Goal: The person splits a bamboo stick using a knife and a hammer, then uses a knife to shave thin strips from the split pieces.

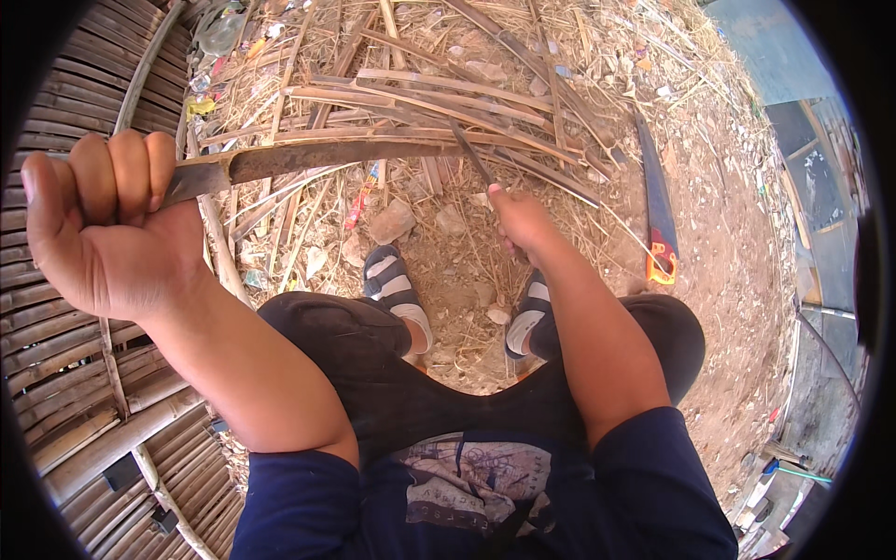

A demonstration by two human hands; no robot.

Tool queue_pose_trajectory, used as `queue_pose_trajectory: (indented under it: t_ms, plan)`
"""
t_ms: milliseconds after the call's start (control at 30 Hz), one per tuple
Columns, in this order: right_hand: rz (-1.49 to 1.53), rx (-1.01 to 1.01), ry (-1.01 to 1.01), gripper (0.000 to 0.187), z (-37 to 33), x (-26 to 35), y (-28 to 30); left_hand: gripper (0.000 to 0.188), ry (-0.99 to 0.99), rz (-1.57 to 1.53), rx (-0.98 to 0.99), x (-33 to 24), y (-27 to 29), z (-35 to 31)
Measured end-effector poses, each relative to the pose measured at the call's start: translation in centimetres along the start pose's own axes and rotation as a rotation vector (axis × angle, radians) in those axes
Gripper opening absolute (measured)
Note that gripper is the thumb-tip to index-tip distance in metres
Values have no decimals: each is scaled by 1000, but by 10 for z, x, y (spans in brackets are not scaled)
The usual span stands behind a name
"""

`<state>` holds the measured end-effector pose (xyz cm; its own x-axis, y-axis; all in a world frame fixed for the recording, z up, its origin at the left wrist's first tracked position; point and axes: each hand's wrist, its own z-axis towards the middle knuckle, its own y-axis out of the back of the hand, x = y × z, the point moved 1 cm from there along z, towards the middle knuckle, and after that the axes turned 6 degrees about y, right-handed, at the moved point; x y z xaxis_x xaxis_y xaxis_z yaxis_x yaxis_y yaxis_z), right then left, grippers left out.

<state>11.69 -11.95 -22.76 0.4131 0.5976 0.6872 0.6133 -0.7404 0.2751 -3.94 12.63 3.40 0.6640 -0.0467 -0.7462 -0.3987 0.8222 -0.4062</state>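
My left hand (117, 224), raised at the left, is closed around the near end of a split bamboo strip (317, 159). The strip stretches across to the right, with its hollow brown inner face showing and a node ridge close to my fingers. Before my knees, my right hand (523, 222) grips a knife by its handle, which my fingers hide. The narrow dark knife blade (470, 154) points up and left and meets or crosses the strip's far end; whether it cuts in, I cannot tell.
Several split bamboo strips (457, 93) lie heaped on the straw-strewn ground ahead. A handsaw (656, 187) with an orange handle rests on the dirt at the right. A bamboo slat wall (56, 308) stands at the left. Stones (392, 221) lie near my sandals (394, 285).
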Motion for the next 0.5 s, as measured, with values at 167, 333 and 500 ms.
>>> queue_pose_trajectory:
  t_ms: [167,333,500]
  plan:
    - [-116,108,-44,49,-2,-3,-12,46,64,-39,41,1,-8,-2]
    - [370,216,-126,51,10,-19,-18,45,49,86,-65,9,-10,-1]
    - [18,-155,441,52,27,-20,-25,48,-37,202,-273,14,-15,1]
